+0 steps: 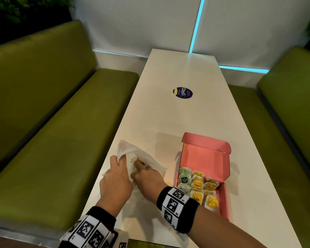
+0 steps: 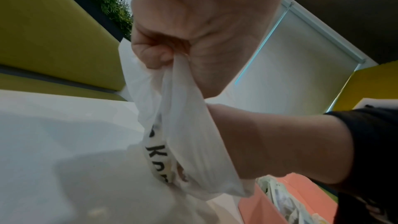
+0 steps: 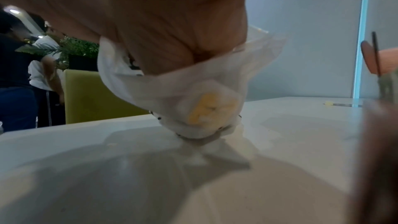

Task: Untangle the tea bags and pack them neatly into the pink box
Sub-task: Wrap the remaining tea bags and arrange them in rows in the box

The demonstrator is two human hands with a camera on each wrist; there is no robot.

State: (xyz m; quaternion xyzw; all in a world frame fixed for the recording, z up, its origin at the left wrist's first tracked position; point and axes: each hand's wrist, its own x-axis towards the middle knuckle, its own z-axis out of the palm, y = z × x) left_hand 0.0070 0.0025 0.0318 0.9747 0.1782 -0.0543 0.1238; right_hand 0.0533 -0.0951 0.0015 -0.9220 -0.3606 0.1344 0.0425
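A white plastic bag (image 1: 148, 157) lies on the white table (image 1: 177, 119), left of the open pink box (image 1: 205, 156). My left hand (image 1: 118, 162) grips the bag's bunched rim and holds the mouth up; the left wrist view shows that rim (image 2: 178, 77) pinched in my fist. My right hand (image 1: 137, 166) reaches into the bag. Its fingers curl round a yellow tea bag (image 3: 212, 110), which shows through the film in the right wrist view. Green and yellow tea bags (image 1: 197, 186) stand in neat rows in the box's near half.
Green padded benches (image 1: 48, 140) run along both sides of the narrow table. A round purple sticker (image 1: 182, 92) sits mid-table, farther away. The box lid stands upright behind the rows. People (image 3: 23, 67) stand in the background of the right wrist view.
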